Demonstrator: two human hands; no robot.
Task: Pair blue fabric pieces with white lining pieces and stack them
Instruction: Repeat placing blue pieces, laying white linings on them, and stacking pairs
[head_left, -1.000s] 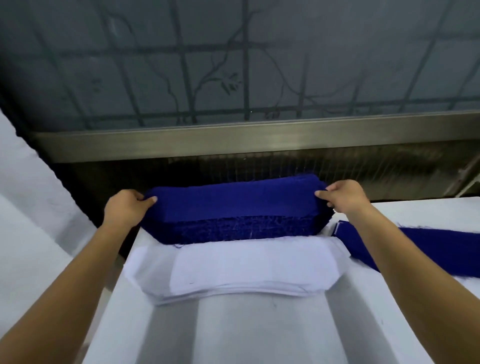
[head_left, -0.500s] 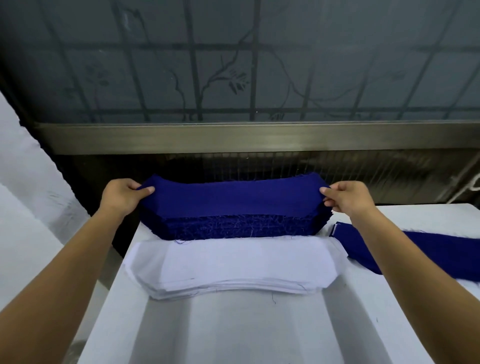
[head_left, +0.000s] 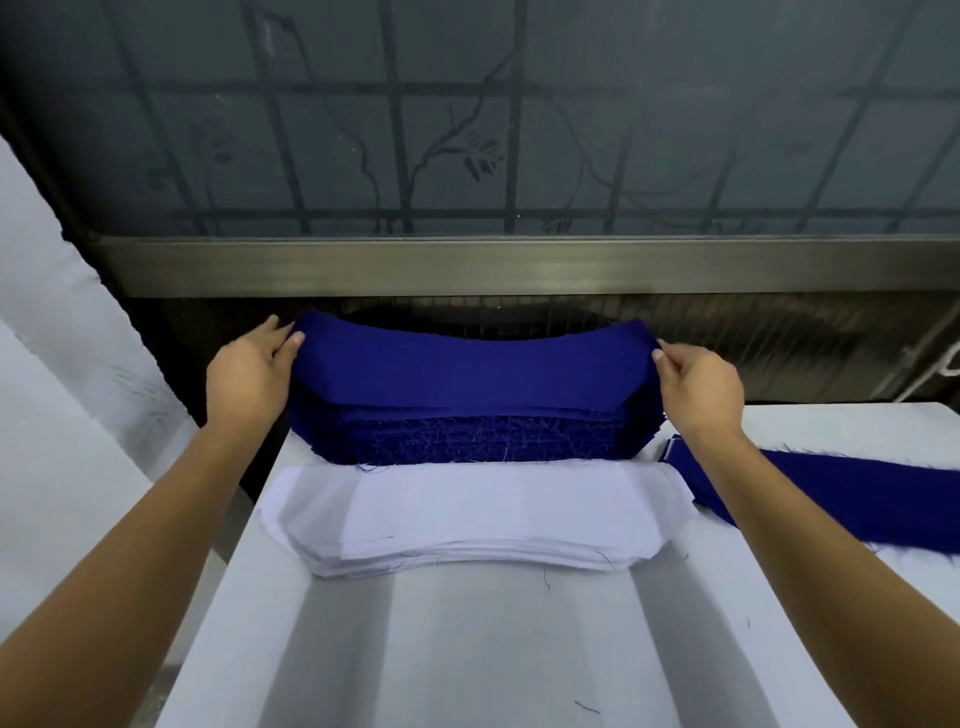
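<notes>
The top blue piece (head_left: 467, 364) stretches between both hands: left hand (head_left: 247, 379) pinches its left end, right hand (head_left: 696, 387) pinches its right end, above the blue stack (head_left: 467, 439)

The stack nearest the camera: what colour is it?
White stack, plain, no pattern; seen in the head view.

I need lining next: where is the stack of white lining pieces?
In the head view, the stack of white lining pieces lies centre, just nearer the person than the thick stack of blue fabric pieces.
</notes>
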